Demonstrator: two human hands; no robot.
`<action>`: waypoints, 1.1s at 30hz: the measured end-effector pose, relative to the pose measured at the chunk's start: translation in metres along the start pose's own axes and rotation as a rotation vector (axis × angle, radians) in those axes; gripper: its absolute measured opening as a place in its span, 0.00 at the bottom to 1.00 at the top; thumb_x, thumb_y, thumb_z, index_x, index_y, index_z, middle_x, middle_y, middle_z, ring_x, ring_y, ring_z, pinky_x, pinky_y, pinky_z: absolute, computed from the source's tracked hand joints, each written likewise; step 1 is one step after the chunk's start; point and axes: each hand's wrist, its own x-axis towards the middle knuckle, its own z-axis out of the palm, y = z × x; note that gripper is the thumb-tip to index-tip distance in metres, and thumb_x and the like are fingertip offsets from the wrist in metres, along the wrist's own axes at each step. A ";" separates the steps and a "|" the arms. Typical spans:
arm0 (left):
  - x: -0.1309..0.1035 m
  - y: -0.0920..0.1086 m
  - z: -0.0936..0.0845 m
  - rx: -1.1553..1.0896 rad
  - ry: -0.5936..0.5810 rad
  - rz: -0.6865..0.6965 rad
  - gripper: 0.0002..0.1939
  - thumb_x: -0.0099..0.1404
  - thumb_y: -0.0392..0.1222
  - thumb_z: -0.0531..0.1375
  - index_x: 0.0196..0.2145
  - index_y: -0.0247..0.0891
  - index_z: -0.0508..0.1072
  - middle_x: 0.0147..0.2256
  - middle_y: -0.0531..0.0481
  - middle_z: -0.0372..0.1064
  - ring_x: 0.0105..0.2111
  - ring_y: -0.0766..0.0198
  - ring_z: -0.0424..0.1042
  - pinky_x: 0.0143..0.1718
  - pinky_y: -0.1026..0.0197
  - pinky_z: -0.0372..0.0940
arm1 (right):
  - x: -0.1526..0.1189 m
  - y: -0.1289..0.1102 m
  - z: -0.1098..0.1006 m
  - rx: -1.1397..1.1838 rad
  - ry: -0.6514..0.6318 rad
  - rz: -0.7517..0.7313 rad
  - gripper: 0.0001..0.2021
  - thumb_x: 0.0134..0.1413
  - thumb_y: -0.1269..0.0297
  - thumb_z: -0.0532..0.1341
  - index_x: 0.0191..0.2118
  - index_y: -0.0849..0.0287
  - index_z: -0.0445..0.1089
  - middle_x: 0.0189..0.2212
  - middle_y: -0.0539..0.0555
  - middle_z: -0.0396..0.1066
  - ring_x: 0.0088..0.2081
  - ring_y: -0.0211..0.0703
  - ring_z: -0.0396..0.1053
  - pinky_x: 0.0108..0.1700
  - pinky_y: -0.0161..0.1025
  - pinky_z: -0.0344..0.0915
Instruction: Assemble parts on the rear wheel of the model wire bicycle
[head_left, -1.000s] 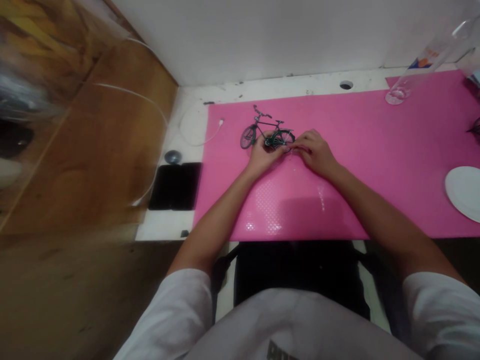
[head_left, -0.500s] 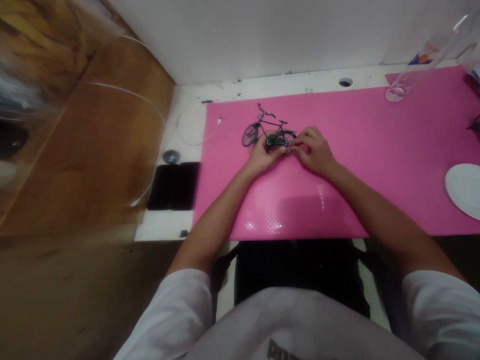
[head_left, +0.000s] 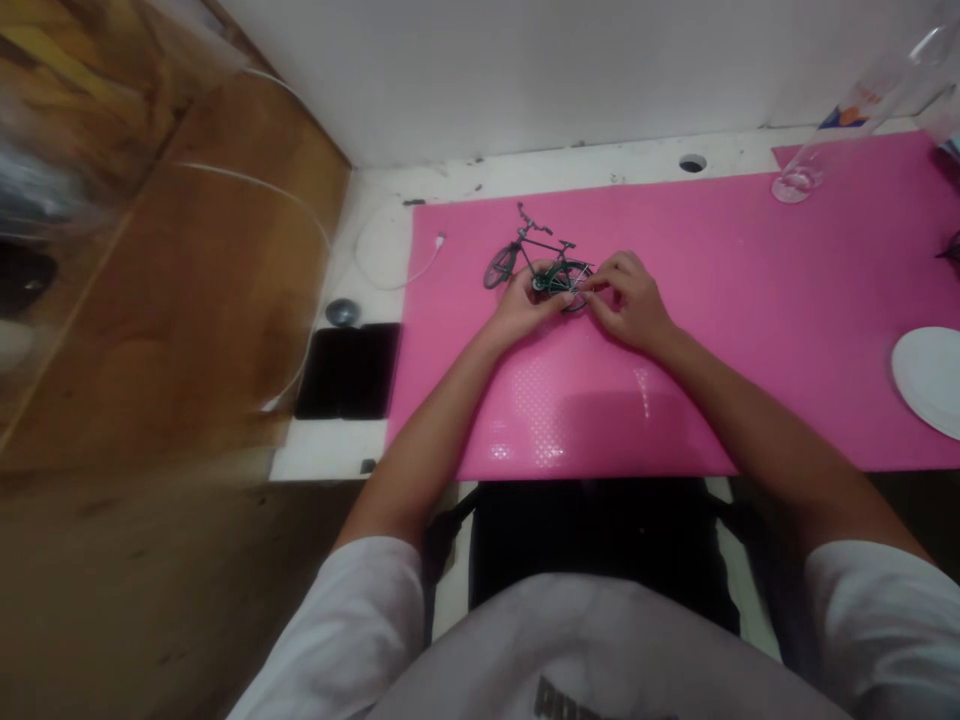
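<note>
A small dark-green model bicycle [head_left: 536, 262] stands upright on the pink mat [head_left: 712, 330] that covers the counter [head_left: 525, 175], toward the far left part of the mat, its handlebars pointing left and away. Both hands meet at its rear wheel. The left hand [head_left: 523, 305] curls against the near side of that wheel and the frame's lower part, fingertips closed on it. The right hand [head_left: 628, 298] comes in from the right with thumb and forefinger pinched together at the wheel's right edge; whether that grip closes on the rim itself or on some tiny part there is too small to tell.

The model looks light and rigid, probably thin metal or hard plastic, with fine spokes, a narrow frame and slender handlebars that would likely bend or snap under a squeeze. It would tip easily on its two thin wheels. The frame tubes or the rear wheel's rim seem the safest places to hold it, with fingertips only and light pressure.

A white cable [head_left: 397, 275] loops at the mat's left edge, a black phone [head_left: 349, 370] lies left of the mat, a clear bottle [head_left: 840, 130] lies at far right, and a white plate [head_left: 930, 380] sits at the right edge.
</note>
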 end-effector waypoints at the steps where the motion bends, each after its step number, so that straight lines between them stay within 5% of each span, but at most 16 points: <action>1: -0.001 0.003 0.001 -0.006 0.001 -0.007 0.36 0.56 0.55 0.89 0.56 0.46 0.81 0.48 0.47 0.85 0.50 0.54 0.86 0.62 0.48 0.81 | 0.000 -0.001 0.000 0.005 0.002 0.002 0.24 0.82 0.35 0.63 0.47 0.48 0.85 0.42 0.59 0.77 0.47 0.58 0.75 0.55 0.62 0.77; 11: -0.002 0.015 0.001 0.006 0.126 -0.044 0.35 0.55 0.54 0.89 0.53 0.44 0.81 0.46 0.47 0.85 0.47 0.54 0.85 0.54 0.50 0.82 | 0.007 -0.014 -0.015 0.040 -0.070 0.097 0.18 0.78 0.41 0.68 0.50 0.50 0.83 0.40 0.58 0.78 0.42 0.55 0.73 0.53 0.57 0.75; 19: 0.002 0.018 -0.003 -0.011 0.291 -0.034 0.31 0.55 0.59 0.87 0.45 0.44 0.78 0.44 0.47 0.85 0.44 0.56 0.84 0.49 0.54 0.80 | 0.021 -0.023 -0.047 0.213 -0.678 0.333 0.13 0.57 0.53 0.75 0.42 0.56 0.88 0.31 0.54 0.82 0.31 0.44 0.73 0.39 0.44 0.69; 28: 0.002 0.020 -0.004 -0.011 0.281 -0.051 0.29 0.57 0.54 0.87 0.45 0.44 0.79 0.43 0.48 0.84 0.42 0.58 0.84 0.46 0.55 0.80 | 0.024 -0.018 -0.050 0.289 -0.734 0.406 0.12 0.53 0.59 0.77 0.42 0.55 0.92 0.31 0.53 0.82 0.32 0.42 0.73 0.38 0.42 0.70; 33: 0.003 0.018 -0.006 0.005 0.282 -0.080 0.28 0.56 0.50 0.86 0.47 0.43 0.80 0.44 0.48 0.86 0.44 0.58 0.84 0.49 0.56 0.80 | 0.024 -0.011 -0.051 0.320 -0.766 0.324 0.12 0.57 0.52 0.80 0.41 0.54 0.93 0.36 0.55 0.84 0.34 0.42 0.74 0.40 0.43 0.71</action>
